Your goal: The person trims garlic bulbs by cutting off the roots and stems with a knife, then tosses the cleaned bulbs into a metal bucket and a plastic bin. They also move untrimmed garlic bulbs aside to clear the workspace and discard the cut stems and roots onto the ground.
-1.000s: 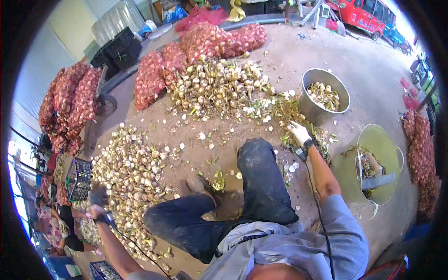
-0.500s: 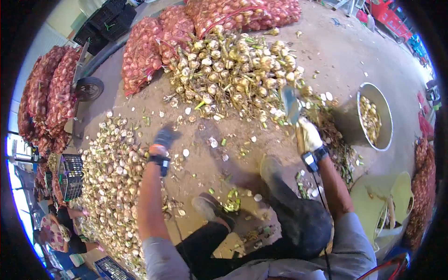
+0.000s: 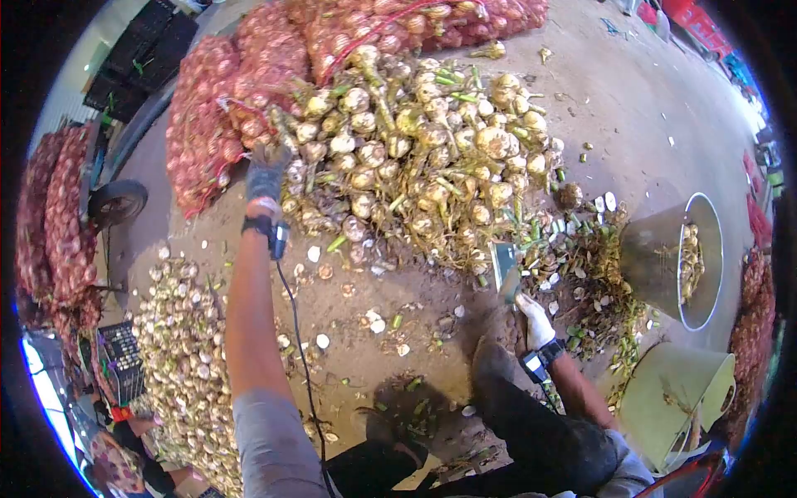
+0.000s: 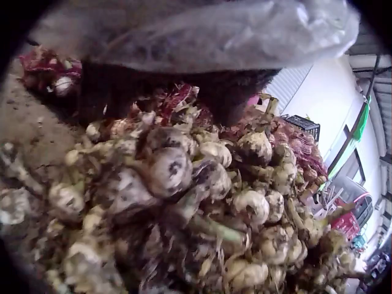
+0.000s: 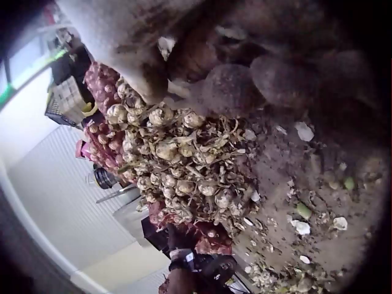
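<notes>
My left hand (image 3: 267,176), in a dark grey glove, reaches the left edge of a heap of untrimmed garlic (image 3: 432,133) beside a red mesh sack (image 3: 203,124). In the left wrist view its dark fingers (image 4: 107,92) extend over the bulbs (image 4: 168,171). My right hand (image 3: 535,322), in a white glove, grips a broad-bladed knife (image 3: 504,270) with the blade pointing up toward the heap's near edge. Curled fingers (image 5: 233,89) show in the right wrist view, while the knife's handle is mostly hidden by the hand.
Trimmed garlic (image 3: 187,332) lies in a pile at left. A metal bucket (image 3: 664,257) holding garlic and a pale green tub (image 3: 672,398) stand at right. Cut stems and root discs litter the floor (image 3: 365,290). A cart wheel (image 3: 119,203) is at far left.
My left hand has moved from the trimmed pile forward to the untrimmed heap. My right hand has come up with the knife and now sits nearer my knee. The head view has shifted.
</notes>
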Tool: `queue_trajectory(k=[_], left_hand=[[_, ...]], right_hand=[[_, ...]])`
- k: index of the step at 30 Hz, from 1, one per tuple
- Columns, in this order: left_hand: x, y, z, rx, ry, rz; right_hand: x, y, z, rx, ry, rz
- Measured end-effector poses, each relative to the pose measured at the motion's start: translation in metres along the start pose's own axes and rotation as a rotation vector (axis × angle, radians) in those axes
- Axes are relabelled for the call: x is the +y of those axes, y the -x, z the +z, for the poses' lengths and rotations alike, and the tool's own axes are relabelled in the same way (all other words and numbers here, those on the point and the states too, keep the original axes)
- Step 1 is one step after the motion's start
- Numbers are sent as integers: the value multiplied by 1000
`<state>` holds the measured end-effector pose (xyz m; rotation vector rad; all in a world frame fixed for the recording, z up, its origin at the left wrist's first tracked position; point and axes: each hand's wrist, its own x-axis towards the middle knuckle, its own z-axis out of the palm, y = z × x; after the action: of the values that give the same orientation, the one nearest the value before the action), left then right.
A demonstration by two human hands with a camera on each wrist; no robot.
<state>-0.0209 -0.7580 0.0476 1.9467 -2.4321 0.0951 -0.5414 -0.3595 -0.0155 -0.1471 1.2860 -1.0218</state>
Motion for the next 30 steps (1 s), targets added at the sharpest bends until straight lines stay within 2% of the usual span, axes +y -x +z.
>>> queue_trajectory(k=[1, 3, 4, 5, 6, 7, 8, 11, 12, 13, 14, 15, 17, 18, 19, 20, 21, 22, 23, 25, 28, 29, 30], left_hand=[[-5, -27, 6, 34, 793, -51], [2, -65, 18, 86, 358, 4], [11, -69, 25, 100, 469, -39], [22, -74, 33, 184, 435, -189], [29, -73, 35, 185, 635, -203], [32, -67, 24, 189, 829, -218], [66, -55, -19, 180, 867, -347], [52, -44, 15, 233, 815, -241], [67, -34, 4, 126, 920, -290], [91, -20, -14, 77, 874, -314], [104, -6, -9, 119, 1068, -317], [108, 4, 5, 163, 1262, -318], [74, 21, 67, 301, 710, 190], [113, 39, 26, 76, 1296, -364], [85, 47, 61, 130, 572, 137], [142, 66, -4, -60, 1025, -215], [138, 82, 30, 166, 583, 127], [172, 92, -7, -152, 1250, -265], [190, 104, -17, -95, 956, -316], [196, 125, 2, -49, 994, -316], [203, 161, 28, 54, 1101, -275], [199, 177, 31, 52, 1100, -282], [196, 198, 19, -91, 1492, -342]], right_hand=[[-1, -3, -3, 4, 28, -7], [-3, -4, -12, 42, 50, -13], [-3, -5, -15, 40, 71, -45], [-4, -5, -19, 31, 94, -73], [-12, -4, -21, 22, 94, 19], [-16, -5, -21, 26, 89, 21], [-17, -4, -21, 14, 34, 22], [-15, -7, -21, 7, -27, 34], [-17, -4, -12, 8, -39, 46], [-19, -4, -2, 7, -48, 56], [-13, -8, 5, 71, 20, -23], [-11, -6, 7, 66, 25, -21], [-8, -3, 15, -26, 38, -8], [-6, -2, 17, -77, -36, 59], [-3, 0, 19, -85, -35, 64], [0, 1, 22, -95, -45, 76], [3, 2, 25, -103, -53, 90], [8, 3, 26, -108, -48, 96], [14, 3, 26, -127, -22, 66], [15, 7, 29, -153, 13, 38], [22, 15, 28, -211, 55, 122], [29, 10, 26, -152, 149, 44], [35, 9, 23, -89, 241, -33]])
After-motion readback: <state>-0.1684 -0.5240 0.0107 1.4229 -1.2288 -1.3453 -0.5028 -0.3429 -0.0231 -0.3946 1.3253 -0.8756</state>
